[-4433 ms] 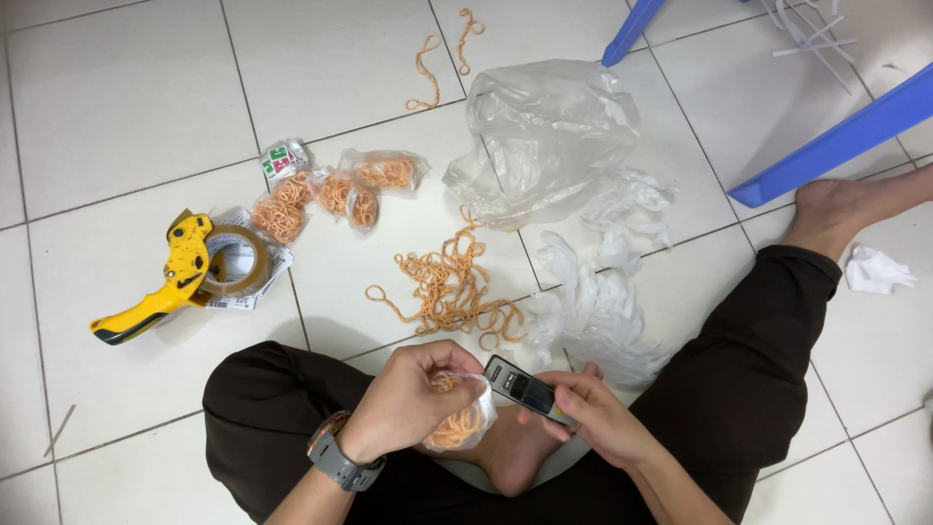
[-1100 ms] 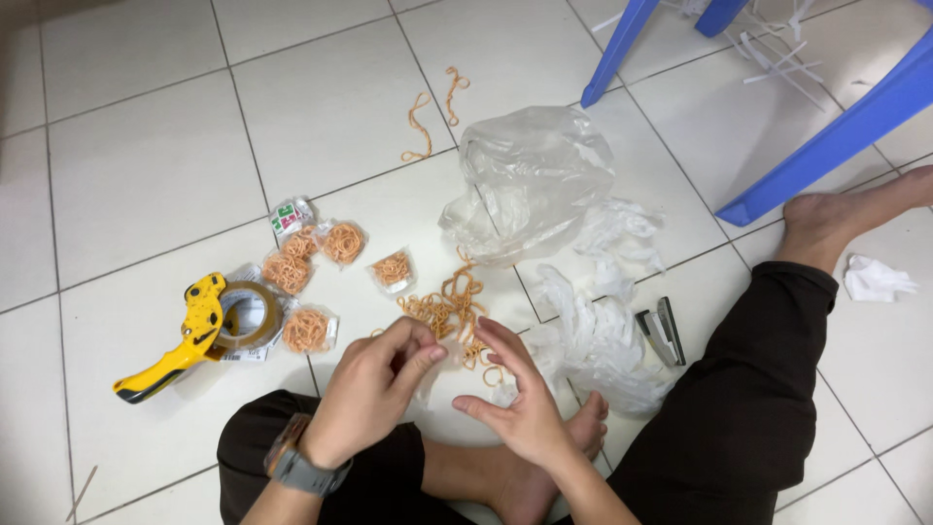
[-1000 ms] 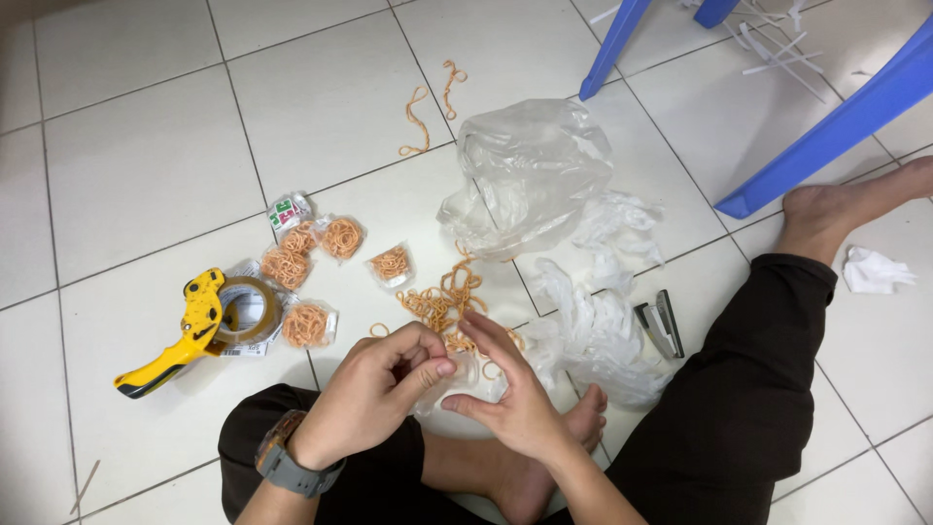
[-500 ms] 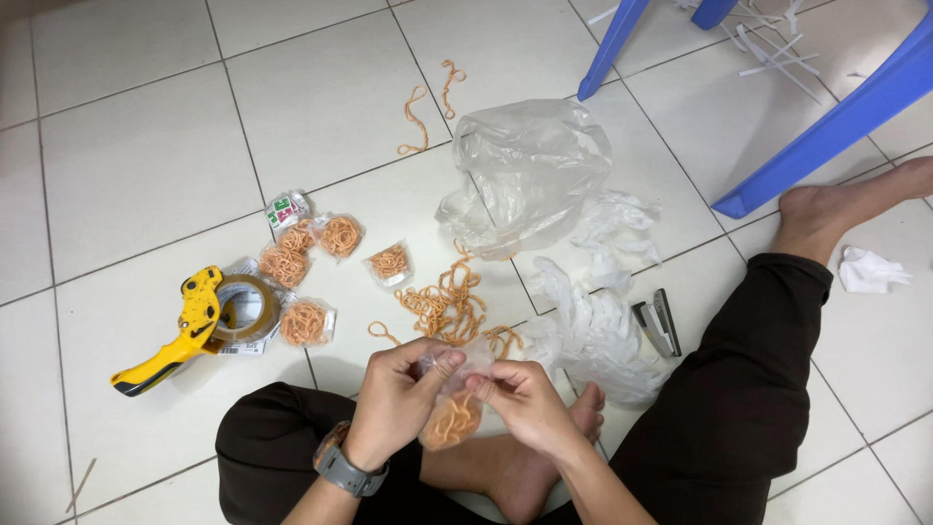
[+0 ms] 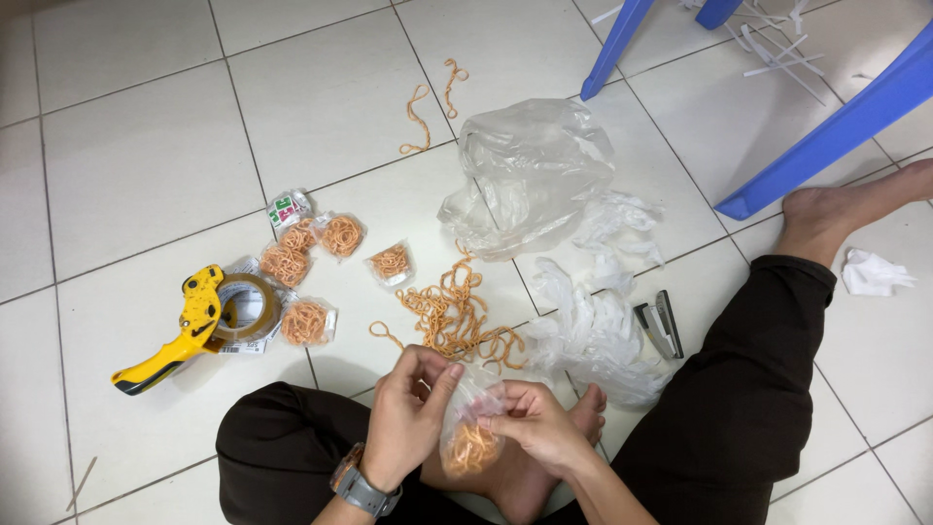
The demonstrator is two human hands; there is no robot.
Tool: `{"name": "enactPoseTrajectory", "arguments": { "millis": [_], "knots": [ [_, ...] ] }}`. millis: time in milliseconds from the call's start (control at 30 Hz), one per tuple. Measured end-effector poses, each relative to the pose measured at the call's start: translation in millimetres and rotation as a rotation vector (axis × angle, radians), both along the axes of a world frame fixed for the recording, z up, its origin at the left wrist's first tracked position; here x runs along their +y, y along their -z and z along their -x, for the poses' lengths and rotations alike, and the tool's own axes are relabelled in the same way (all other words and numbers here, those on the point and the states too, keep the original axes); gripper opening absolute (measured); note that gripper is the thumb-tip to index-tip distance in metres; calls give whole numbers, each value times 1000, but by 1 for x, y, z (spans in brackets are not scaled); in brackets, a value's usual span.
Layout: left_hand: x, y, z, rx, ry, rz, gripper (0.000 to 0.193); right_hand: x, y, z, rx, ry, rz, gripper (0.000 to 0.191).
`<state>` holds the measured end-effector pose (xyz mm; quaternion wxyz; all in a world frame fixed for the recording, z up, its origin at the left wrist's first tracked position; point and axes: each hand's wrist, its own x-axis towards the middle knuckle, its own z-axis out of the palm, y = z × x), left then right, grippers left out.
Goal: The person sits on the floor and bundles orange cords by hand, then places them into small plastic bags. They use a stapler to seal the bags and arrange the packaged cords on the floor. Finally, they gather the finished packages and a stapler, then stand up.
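Note:
I sit cross-legged on a white tiled floor. Both hands hold one small clear plastic bag (image 5: 472, 435) with orange rubber bands in its bottom. My left hand (image 5: 406, 418) pinches the bag's top edge from the left. My right hand (image 5: 533, 424) grips its right side. Just beyond my hands lies a loose pile of orange rubber bands (image 5: 455, 316). Several small filled bags (image 5: 306, 322) lie on the floor to the left.
A yellow tape dispenser (image 5: 199, 318) lies at the left. A grey stapler (image 5: 661, 326) rests on a heap of small clear bags (image 5: 595, 331). A large crumpled clear bag (image 5: 530, 175) lies farther out. Blue chair legs (image 5: 826, 126) stand at upper right, stray bands (image 5: 432, 97) lie at top.
The stapler that was in my hands now lies on the floor to the right. Another filled bag has joined those on the left. My hands have taken up a fresh small bag holding bands.

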<state>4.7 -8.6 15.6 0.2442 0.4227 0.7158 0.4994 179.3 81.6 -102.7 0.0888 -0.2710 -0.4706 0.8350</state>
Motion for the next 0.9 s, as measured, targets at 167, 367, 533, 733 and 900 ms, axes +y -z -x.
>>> {"name": "enactPoseTrajectory", "arguments": {
  "millis": [167, 367, 533, 733, 900],
  "knots": [
    [-3, -15, 8, 226, 457, -262, 65, -1, 7, -5, -101, -72, -168, 19],
    [0, -7, 2, 48, 317, 244, 21, 0, 8, -12, 20, -230, -106, 26],
    [2, -1, 14, -29, 369, 369, 22, 8, 7, -15, -71, -344, 53, 28],
    [-2, 7, 26, -291, 595, 519, 21, 3, 6, -19, -78, -318, 143, 24],
    [-6, 16, 27, -569, 673, 562, 25, -1, 10, -25, -134, -271, 247, 25]
  ]
}}
